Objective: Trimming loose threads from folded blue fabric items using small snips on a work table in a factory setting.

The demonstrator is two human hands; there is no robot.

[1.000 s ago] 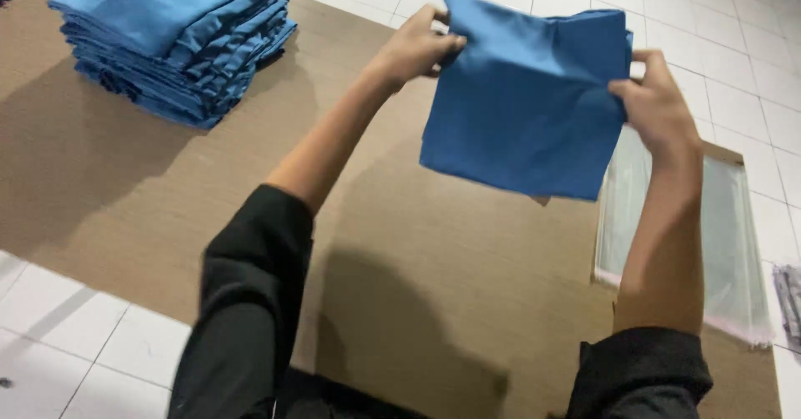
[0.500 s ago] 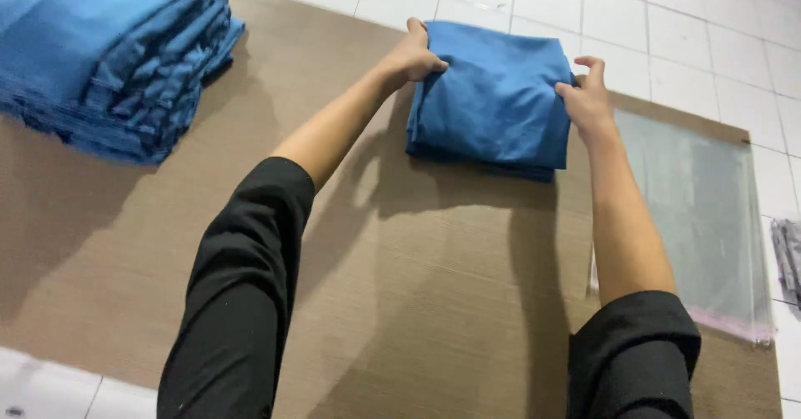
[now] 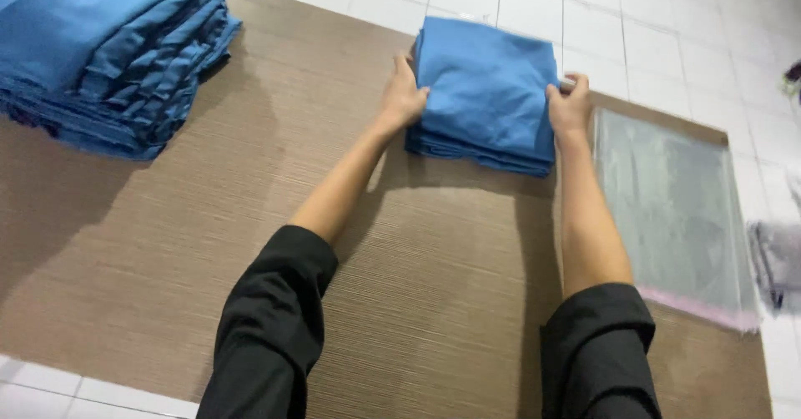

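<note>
**Clerk:** White floor tiles [image 3: 634, 27] all round; one brown wood-grain worktop [image 3: 250, 244] laid over them; start the count.

**Checker:** Item one: one folded blue cloth [image 3: 488, 85], several layers thick, lying flat at the far middle of the worktop; item two: one tall stack of folded blue cloths [image 3: 100, 52] at the far left, well apart from the single cloth; layers in it too many to count surely.

**Clerk:** Hands?

**Checker:** Two; left hand [image 3: 402, 98] flat against the left edge of the folded blue cloth, fingers together and curled onto it; right hand [image 3: 569, 106] against the right edge, fingers bent over the top; both pressing, neither lifting; two black sleeves pushed up the forearms.

**Clerk:** Other entries?

**Checker:** One clear plastic bag [image 3: 672, 206], flat, with a pink strip along its near edge, just beside the right forearm; one grey object [image 3: 780, 260] at the right edge, cut off, kind unclear.
</note>
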